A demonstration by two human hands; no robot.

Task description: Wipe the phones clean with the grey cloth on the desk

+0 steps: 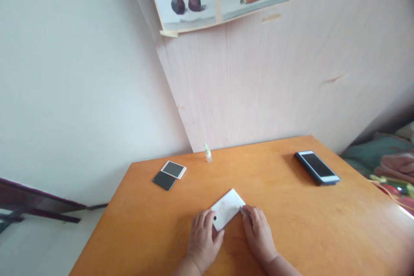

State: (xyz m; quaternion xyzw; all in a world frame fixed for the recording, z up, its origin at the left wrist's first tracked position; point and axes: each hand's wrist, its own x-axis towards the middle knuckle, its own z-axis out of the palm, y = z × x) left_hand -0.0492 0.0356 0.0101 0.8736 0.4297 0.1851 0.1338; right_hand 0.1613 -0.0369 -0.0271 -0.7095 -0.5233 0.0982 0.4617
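A white phone [227,209] lies back side up on the table, turned at a slant, its dark round camera near the lower left corner. My left hand [204,233] grips that corner, with the thumb along the near edge and the fingers at the left side. At the phone's right edge, my right hand [258,233] is closed in a pinch around a small thin tool [242,210], greyish and mostly hidden by the fingers. Its tip touches or nearly touches the phone's edge; I cannot tell which.
The orange-brown wooden table [155,224] stands against a pale wall panel [246,95]. Toward the back left, a white-framed phone [174,169] overlaps a dark flat panel [164,180]. A small dropper bottle [208,154] stands at the back, and a larger phone [318,167] lies at the right.
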